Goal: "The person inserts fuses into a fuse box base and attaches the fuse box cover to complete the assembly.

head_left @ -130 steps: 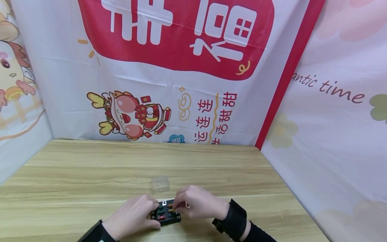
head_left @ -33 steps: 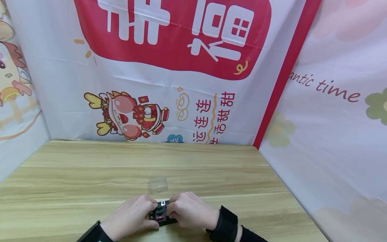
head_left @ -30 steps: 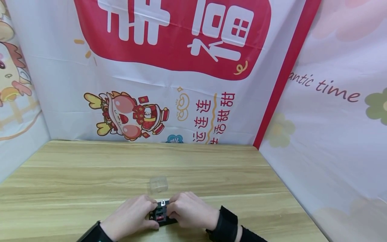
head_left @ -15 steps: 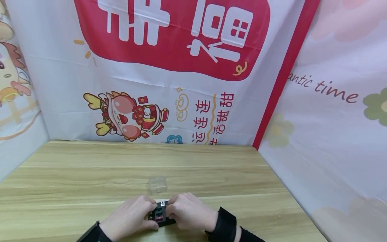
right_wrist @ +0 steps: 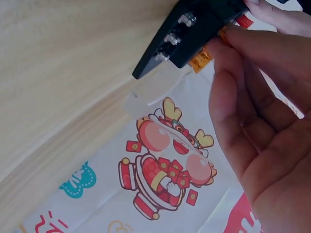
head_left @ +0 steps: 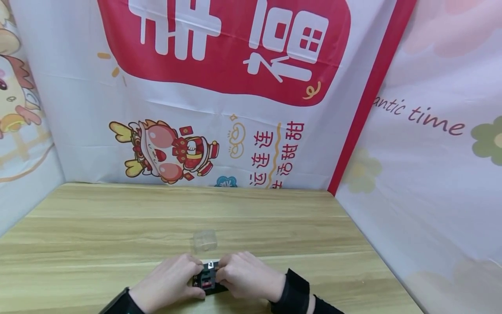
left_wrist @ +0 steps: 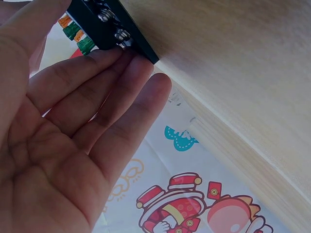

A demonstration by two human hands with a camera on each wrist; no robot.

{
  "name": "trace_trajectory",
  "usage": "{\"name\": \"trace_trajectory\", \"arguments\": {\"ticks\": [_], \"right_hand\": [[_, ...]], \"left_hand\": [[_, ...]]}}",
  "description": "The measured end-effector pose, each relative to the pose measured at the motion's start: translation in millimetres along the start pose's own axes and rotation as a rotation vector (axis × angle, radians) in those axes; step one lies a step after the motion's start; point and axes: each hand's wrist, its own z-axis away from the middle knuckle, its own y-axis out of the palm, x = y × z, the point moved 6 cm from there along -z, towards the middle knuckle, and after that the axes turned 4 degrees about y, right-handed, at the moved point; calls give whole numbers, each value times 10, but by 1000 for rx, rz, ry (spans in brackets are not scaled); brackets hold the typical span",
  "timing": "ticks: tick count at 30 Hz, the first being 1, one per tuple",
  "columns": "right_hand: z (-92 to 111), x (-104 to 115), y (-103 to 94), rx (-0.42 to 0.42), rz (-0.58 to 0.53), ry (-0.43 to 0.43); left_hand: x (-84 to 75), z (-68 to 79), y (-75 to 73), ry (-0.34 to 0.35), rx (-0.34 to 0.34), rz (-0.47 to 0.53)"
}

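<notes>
A black fuse block (head_left: pixel 206 278) with metal screw terminals lies on the table between both hands. My left hand (head_left: pixel 169 277) holds its left side, thumb at the near edge and fingers at the far edge. Orange and green blade fuses (left_wrist: pixel 85 45) stick up from it in the left wrist view. My right hand (head_left: pixel 251 275) pinches at the block's right part with thumb and index finger. An orange blade fuse (right_wrist: pixel 200 60) shows beside those fingertips in the right wrist view; the pinched fuse is mostly hidden. A red fuse (right_wrist: pixel 244 21) sits behind.
A clear plastic cover (head_left: pixel 205 240) lies on the wooden table (head_left: pixel 117 226) just beyond the fuse block. Printed cloth (head_left: pixel 274 144) hangs along the table's back edge and at both sides.
Since the earliest frame my right hand has come down and left onto the fuse block, hiding its right part. During the last second both hands have stayed almost still.
</notes>
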Motion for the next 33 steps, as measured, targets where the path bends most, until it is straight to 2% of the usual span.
{"name": "trace_trajectory", "arguments": {"ticks": [5, 11, 17, 26, 29, 33], "right_hand": [[13, -40, 1, 40, -13, 17], [16, -57, -6, 46, -3, 24], [14, -44, -10, 55, -3, 40], [2, -27, -1, 22, -13, 69], [-8, 5, -4, -8, 32, 54], [-31, 35, -7, -6, 74, 43]], "left_hand": [[-3, -5, -2, 6, -5, -10], [8, -24, 0, -7, 2, -1], [-10, -27, 2, 9, 2, 13], [-15, -25, 18, 27, -15, 7], [-18, -17, 14, 36, -25, -1], [-15, -6, 11, 44, -35, -10]]}}
